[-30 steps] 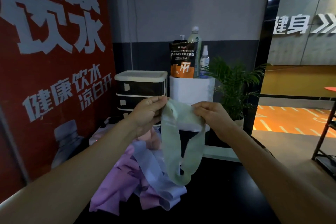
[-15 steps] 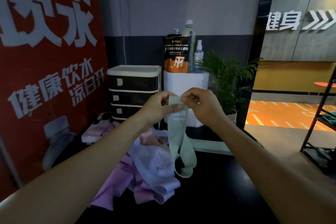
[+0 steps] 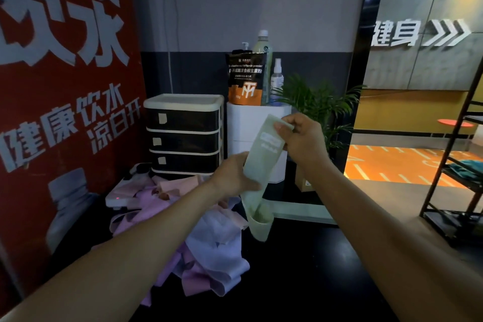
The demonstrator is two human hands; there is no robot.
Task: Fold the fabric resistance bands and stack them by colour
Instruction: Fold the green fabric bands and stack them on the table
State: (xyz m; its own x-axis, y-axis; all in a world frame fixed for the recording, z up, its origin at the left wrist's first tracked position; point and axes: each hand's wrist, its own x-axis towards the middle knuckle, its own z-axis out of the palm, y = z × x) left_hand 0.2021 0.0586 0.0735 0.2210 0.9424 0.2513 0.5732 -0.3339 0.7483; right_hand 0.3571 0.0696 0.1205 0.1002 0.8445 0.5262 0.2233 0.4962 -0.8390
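Note:
A pale green fabric band [image 3: 264,162] hangs flattened in the air above the black table [image 3: 300,277]. My right hand [image 3: 303,138] pinches its top end, where a white printed label shows. My left hand [image 3: 232,176] grips the band lower down, around its middle. The band's bottom loop [image 3: 260,222] dangles just over the table. A loose heap of purple, lilac and pink bands [image 3: 198,240] lies on the table below my left forearm.
A black-and-white drawer unit [image 3: 184,133] and a white bin [image 3: 251,123] with a powder pouch [image 3: 245,78] and bottles stand behind the heap. A potted plant [image 3: 318,110] is at the back right, a metal shelf rack [image 3: 460,180] at far right, a red wall poster on the left.
My hands, together at the band's top, have separated: the right lifted the top end, the left slid down to the middle. The band now lies flat and taut between them.

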